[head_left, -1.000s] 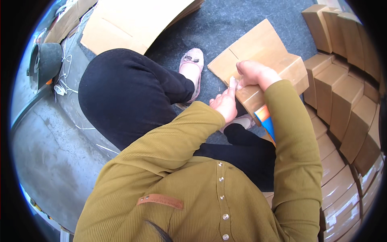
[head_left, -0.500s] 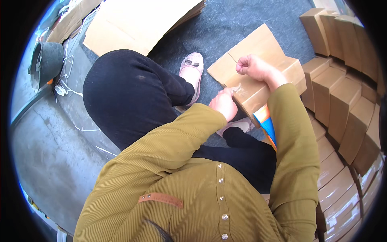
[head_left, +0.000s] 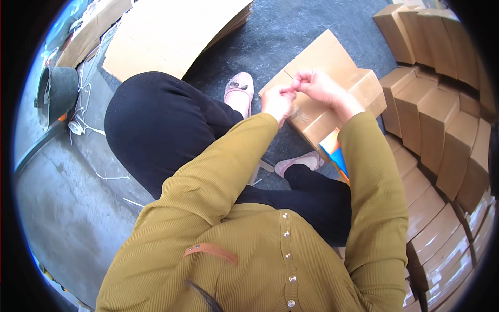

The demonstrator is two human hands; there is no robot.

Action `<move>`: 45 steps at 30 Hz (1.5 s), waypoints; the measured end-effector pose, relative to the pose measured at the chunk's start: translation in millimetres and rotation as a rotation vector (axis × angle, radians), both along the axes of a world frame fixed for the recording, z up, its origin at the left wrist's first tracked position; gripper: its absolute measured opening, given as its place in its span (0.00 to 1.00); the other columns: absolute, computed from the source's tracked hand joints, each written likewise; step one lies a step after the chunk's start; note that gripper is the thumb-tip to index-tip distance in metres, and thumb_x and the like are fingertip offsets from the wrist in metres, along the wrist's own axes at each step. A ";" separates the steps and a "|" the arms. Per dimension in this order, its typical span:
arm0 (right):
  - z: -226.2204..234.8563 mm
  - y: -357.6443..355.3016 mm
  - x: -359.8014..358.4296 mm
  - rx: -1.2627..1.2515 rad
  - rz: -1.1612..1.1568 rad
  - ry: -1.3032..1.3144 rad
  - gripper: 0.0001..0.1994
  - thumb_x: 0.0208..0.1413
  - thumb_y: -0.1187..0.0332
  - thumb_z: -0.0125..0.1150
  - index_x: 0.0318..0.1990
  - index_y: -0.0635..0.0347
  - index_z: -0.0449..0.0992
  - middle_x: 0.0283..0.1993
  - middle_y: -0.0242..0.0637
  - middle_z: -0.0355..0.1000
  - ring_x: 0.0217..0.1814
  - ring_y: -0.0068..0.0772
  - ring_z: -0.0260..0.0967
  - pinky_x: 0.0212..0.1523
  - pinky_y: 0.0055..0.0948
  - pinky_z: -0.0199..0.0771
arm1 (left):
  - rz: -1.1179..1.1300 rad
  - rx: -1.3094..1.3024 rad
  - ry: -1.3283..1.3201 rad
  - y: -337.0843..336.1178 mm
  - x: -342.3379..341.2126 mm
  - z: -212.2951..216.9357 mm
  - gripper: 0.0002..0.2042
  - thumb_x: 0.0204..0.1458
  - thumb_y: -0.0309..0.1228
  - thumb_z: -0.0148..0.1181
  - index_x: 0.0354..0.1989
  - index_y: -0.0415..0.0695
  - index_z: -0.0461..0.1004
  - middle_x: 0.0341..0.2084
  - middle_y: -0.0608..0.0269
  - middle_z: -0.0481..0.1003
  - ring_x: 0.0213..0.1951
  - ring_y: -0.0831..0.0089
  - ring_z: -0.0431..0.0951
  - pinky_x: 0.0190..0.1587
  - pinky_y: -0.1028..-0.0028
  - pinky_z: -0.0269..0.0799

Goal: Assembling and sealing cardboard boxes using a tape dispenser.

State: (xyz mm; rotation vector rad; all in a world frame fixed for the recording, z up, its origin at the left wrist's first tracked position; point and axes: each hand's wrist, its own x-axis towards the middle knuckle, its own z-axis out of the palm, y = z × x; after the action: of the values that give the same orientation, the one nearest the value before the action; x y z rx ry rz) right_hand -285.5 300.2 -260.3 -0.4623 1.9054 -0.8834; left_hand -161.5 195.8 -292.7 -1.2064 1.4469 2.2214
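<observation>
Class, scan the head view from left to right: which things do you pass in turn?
Dark bucket → flat cardboard sheets → pink shoe → left hand → right hand → rows of small cardboard boxes.

Two hands, two pink shoes.

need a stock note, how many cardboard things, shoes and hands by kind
box under the hands: 1
flat cardboard sheet piles: 1
pink shoes: 2
hands, left hand and right hand: 2
stacked boxes at right: too many to count exactly
total counted: 6
</observation>
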 end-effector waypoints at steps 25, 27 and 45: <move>210.1 159.1 123.6 0.222 -0.153 -0.007 0.44 0.38 0.58 0.80 0.63 0.65 0.66 0.55 0.48 0.73 0.59 0.39 0.71 0.60 0.36 0.70 | -0.709 -0.948 0.626 15.7 35.1 70.8 0.27 0.54 0.41 0.64 0.60 0.43 0.69 0.57 0.46 0.68 0.58 0.49 0.68 0.61 0.54 0.63; 203.2 158.2 124.6 0.183 -0.165 -0.006 0.42 0.37 0.58 0.80 0.61 0.66 0.67 0.53 0.47 0.73 0.58 0.38 0.72 0.59 0.35 0.70 | -0.767 -0.965 0.468 17.2 40.8 55.8 0.32 0.56 0.46 0.63 0.66 0.45 0.62 0.62 0.45 0.63 0.66 0.47 0.60 0.66 0.51 0.56; 167.2 180.8 159.7 0.076 -0.453 0.129 0.25 0.48 0.48 0.72 0.38 0.65 0.76 0.30 0.40 0.75 0.34 0.27 0.72 0.38 0.31 0.75 | -1.445 -1.363 1.024 9.7 5.8 79.5 0.58 0.38 0.74 0.56 0.73 0.43 0.53 0.74 0.58 0.49 0.76 0.58 0.43 0.72 0.38 0.36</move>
State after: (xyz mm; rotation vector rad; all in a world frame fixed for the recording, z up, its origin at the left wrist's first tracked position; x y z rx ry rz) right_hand -125.8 481.0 -93.1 -0.0362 2.1985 -1.0845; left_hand -155.8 205.5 -213.2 1.0771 2.7754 0.4972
